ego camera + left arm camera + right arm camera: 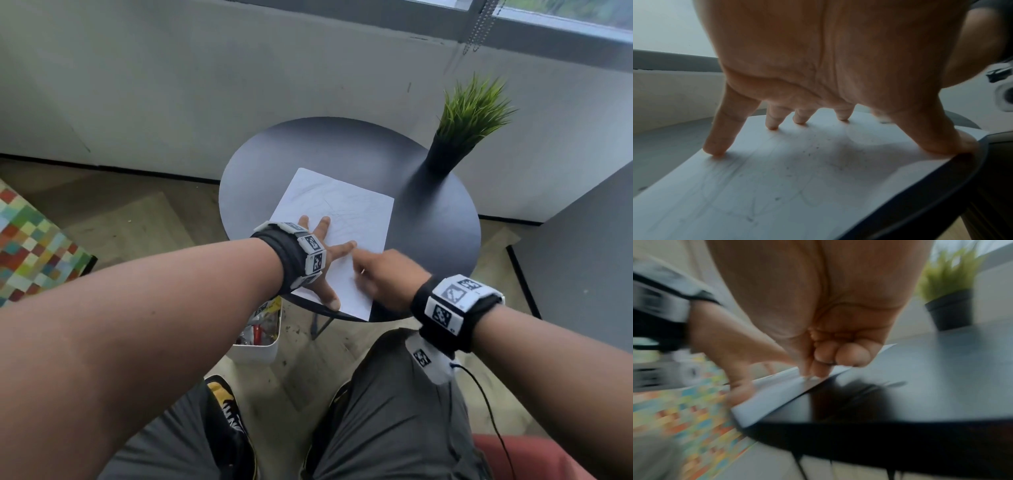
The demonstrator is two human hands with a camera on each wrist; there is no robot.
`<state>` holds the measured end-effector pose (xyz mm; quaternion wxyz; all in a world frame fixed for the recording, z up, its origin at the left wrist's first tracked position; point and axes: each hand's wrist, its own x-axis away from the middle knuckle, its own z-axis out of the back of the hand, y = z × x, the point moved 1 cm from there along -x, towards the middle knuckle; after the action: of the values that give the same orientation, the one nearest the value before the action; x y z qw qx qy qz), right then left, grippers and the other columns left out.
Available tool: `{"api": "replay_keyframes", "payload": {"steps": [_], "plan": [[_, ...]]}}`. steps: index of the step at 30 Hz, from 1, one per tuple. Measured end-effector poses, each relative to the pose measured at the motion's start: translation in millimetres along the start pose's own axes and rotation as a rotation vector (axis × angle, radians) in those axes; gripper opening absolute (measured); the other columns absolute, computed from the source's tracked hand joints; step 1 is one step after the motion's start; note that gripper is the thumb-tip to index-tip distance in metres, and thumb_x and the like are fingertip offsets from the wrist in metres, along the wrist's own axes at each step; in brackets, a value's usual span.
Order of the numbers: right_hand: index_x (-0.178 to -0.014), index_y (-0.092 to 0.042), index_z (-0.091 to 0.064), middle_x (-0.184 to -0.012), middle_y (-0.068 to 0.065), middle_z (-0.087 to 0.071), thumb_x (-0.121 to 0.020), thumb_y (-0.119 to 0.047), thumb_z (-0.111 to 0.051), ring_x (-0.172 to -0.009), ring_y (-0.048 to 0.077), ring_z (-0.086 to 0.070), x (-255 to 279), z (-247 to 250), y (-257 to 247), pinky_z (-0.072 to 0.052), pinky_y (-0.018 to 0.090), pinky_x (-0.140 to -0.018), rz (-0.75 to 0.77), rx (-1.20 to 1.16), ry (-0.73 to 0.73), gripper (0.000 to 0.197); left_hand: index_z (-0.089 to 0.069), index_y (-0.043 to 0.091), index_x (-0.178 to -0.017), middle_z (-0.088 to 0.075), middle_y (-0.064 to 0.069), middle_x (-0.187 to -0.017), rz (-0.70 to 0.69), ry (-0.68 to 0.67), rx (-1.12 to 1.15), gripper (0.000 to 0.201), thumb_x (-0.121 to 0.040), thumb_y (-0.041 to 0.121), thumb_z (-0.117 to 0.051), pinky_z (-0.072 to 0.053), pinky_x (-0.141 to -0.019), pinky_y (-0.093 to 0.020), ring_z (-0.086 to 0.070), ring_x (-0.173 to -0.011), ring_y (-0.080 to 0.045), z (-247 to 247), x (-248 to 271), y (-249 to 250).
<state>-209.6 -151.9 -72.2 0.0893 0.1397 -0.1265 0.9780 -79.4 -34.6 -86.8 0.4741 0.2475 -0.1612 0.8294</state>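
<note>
Round dark table (428, 219) by a grey wall (171, 85), potted grass plant (469, 120) behind. Left hand (818, 48) splays wide, pressing the pencil-scribbled paper (342, 205); right hand (387, 274) curls tight, hold unclear.

Paper (342, 205) on table (435, 226), plant (469, 116) far rt.

No plain words legible.
Left wristband (312, 251): black-and-white square code tags, no letters.
Right wristband (457, 299): same kind of tags (a tiny mark beside one, too small to read).
White pod (426, 359) under that wrist: one more tag.
Shoe (227, 416): white lettering on black, blurred, unreadable.
Paper (342, 209): faint pencil lines, no writing made out.
</note>
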Motion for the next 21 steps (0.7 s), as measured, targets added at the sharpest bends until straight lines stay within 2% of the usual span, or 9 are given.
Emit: {"api": "replay_keyframes", "payload": {"steps": [2, 3, 6, 8, 12, 13, 17, 19, 21], "plan": [[-0.088, -0.026, -0.044, -0.074, -0.001, -0.056, -0.092, -0.031, -0.054, -0.070, 0.022, -0.051, 13.8, -5.6, -14.2, -0.045, 0.035, -0.063, 0.189, -0.018, -0.182, 0.012, 0.017, 0.059, -0.148, 0.028, -0.009, -0.165, 0.015, -0.007, -0.012, 0.135, -0.050, 0.091, -0.069, -0.013, -0.113, -0.076, 0.015, -0.147, -0.056, 1.8, -1.3, 1.2], [-0.089, -0.025, -0.047, -0.075, -0.002, -0.058, -0.091, -0.029, -0.056, -0.070, 0.021, -0.051, 14.7, -3.1, -10.5, -0.045, 0.034, -0.064, 0.200, -0.018, -0.205, 0.010, 0.017, 0.060, -0.148, 0.028, -0.009, -0.165, 0.019, -0.010, -0.020, 0.136, -0.048, 0.092, -0.069, -0.014, -0.112, -0.077, 0.014, -0.147, -0.057, 2.9, -2.2, 1.8], [-0.089, -0.025, -0.045, -0.078, 0.000, -0.058, -0.090, -0.030, -0.055, -0.075, 0.027, -0.055, 2.5, 8.0, 18.5, -0.048, 0.035, -0.066, -0.073, -0.064, 0.021, 0.011, 0.019, 0.060, -0.147, 0.028, -0.009, -0.165, 0.029, -0.012, -0.025, 0.139, -0.045, 0.091, -0.071, -0.015, -0.112, -0.078, 0.011, -0.146, -0.059, 5.0, -4.6, 4.7], [-0.087, -0.024, -0.038, -0.079, 0.004, -0.056, -0.093, -0.031, -0.050, -0.074, 0.032, -0.054, 4.6, 3.8, 20.5, -0.047, 0.036, -0.064, -0.125, -0.032, 0.088, 0.016, 0.019, 0.060, -0.147, 0.029, -0.009, -0.164, 0.039, -0.020, -0.030, 0.140, -0.045, 0.091, -0.071, -0.015, -0.112, -0.078, 0.011, -0.146, -0.059, 5.3, -4.4, 4.7], [-0.088, -0.025, -0.043, -0.076, 0.001, -0.058, -0.093, -0.029, -0.053, -0.071, 0.024, -0.050, 21.4, -5.2, -10.6, -0.043, 0.033, -0.063, 0.200, -0.036, -0.223, 0.012, 0.020, 0.061, -0.145, 0.028, -0.010, -0.164, 0.029, 0.002, -0.050, 0.143, -0.038, 0.096, -0.067, -0.017, -0.110, -0.077, 0.007, -0.146, -0.061, 3.8, -6.0, 3.5], [-0.089, -0.024, -0.047, -0.078, 0.000, -0.059, -0.092, -0.028, -0.055, -0.073, 0.023, -0.053, 19.7, -2.6, -5.8, -0.043, 0.032, -0.065, 0.187, -0.051, -0.225, 0.009, 0.020, 0.061, -0.145, 0.028, -0.010, -0.164, 0.029, 0.002, -0.050, 0.142, -0.038, 0.095, -0.068, -0.017, -0.110, -0.077, 0.006, -0.146, -0.061, 3.3, -6.2, 3.4], [-0.089, -0.021, -0.042, -0.083, 0.004, -0.058, -0.091, -0.030, -0.052, -0.081, 0.033, -0.057, 3.7, 8.1, 24.7, -0.047, 0.036, -0.069, -0.210, -0.091, 0.110, 0.014, 0.020, 0.062, -0.144, 0.028, -0.008, -0.164, 0.037, 0.005, -0.045, 0.140, -0.040, 0.093, -0.068, -0.017, -0.110, -0.079, 0.008, -0.146, -0.060, 2.9, -5.0, 4.3], [-0.090, -0.021, -0.037, -0.081, 0.005, -0.056, -0.093, -0.029, -0.050, -0.078, 0.032, -0.056, 7.2, 1.9, 9.0, -0.045, 0.036, -0.066, -0.098, -0.026, 0.024, 0.015, 0.020, 0.062, -0.144, 0.028, -0.008, -0.164, 0.033, 0.007, -0.046, 0.141, -0.038, 0.094, -0.067, -0.018, -0.109, -0.079, 0.008, -0.146, -0.060, 2.2, -5.6, 3.7], [-0.089, -0.025, -0.040, -0.078, 0.002, -0.056, -0.094, -0.030, -0.052, -0.075, 0.026, -0.053, 18.0, -4.1, -14.8, -0.044, 0.035, -0.065, 0.122, -0.035, -0.160, 0.013, 0.020, 0.062, -0.144, 0.028, -0.009, -0.164, 0.026, 0.012, -0.054, 0.141, -0.038, 0.096, -0.066, -0.017, -0.109, -0.078, 0.007, -0.146, -0.060, 1.4, -6.3, 3.2]]}}
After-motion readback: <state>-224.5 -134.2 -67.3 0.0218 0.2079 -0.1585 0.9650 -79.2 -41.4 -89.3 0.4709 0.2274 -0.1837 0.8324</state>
